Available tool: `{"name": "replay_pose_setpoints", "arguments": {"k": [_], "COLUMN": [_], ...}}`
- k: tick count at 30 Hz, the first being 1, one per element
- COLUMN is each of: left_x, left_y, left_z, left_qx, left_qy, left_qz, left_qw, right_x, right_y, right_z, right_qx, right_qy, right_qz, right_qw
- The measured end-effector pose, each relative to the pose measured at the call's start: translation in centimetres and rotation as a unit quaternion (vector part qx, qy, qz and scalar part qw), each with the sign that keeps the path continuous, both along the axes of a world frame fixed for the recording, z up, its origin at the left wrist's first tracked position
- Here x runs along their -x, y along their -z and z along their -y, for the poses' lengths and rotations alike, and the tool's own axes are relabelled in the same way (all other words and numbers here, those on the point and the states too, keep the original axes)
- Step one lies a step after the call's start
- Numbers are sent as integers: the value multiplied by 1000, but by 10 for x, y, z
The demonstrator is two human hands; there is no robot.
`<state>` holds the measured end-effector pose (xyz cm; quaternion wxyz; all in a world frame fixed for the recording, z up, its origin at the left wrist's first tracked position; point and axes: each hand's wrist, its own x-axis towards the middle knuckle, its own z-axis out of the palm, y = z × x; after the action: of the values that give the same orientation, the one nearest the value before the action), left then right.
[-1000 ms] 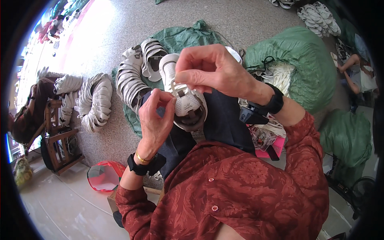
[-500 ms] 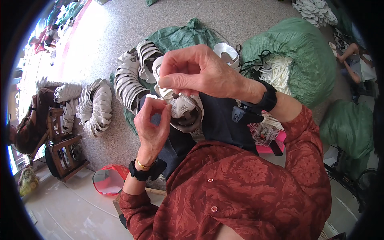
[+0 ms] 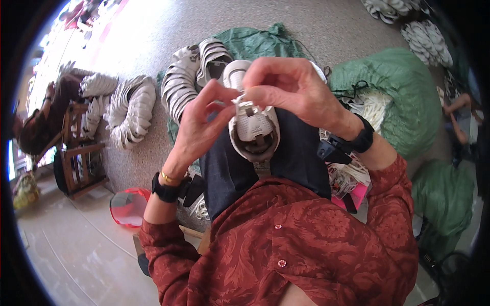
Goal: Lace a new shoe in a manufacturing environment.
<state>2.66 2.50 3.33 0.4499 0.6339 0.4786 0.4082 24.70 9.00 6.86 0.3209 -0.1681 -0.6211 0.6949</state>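
A white and grey shoe (image 3: pixel 253 133) rests between my knees, its heel opening toward me and its toe pointing away. Over its lace area my two hands meet. My left hand (image 3: pixel 200 121) pinches a short white piece, apparently a shoelace (image 3: pixel 237 99), between thumb and fingertips. From the other side my right hand (image 3: pixel 301 91) is closed, thumb against curled fingers, at the same spot. The fingers hide most of the lace and the shoe's middle. Whether the right fingertips grip the lace too is hard to make out.
Nested stacks of white shoe uppers (image 3: pixel 178 84) curve beyond my left knee, with another ring of uppers (image 3: pixel 133 109) farther left. On the right a green sack (image 3: pixel 408 97) spills white laces (image 3: pixel 371 109). A pink box (image 3: pixel 353 196) stands beside my right leg. Another person (image 3: pixel 38 125) sits far left.
My left hand has risen from beside the shoe to meet the right at the lace area. The right hand has come lower over the shoe. The whole view has shifted.
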Motion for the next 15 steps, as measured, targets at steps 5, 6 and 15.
{"name": "replay_pose_setpoints", "arguments": {"k": [5, 6, 15], "left_x": [3, 3, 8], "left_y": [8, 8, 19], "left_z": [-8, -9, -17], "left_qx": [46, 43, 65], "left_qy": [89, 106, 139], "left_qz": [98, 98, 180], "left_qw": [990, 989, 972], "right_x": [6, 6, 12], "right_y": [5, 9, 11], "right_z": [-2, -4, -6], "right_qx": [9, -6, 39], "right_qy": [26, 16, 8], "right_qz": [-7, -7, 2], "right_qw": [1000, 1000, 999]}}
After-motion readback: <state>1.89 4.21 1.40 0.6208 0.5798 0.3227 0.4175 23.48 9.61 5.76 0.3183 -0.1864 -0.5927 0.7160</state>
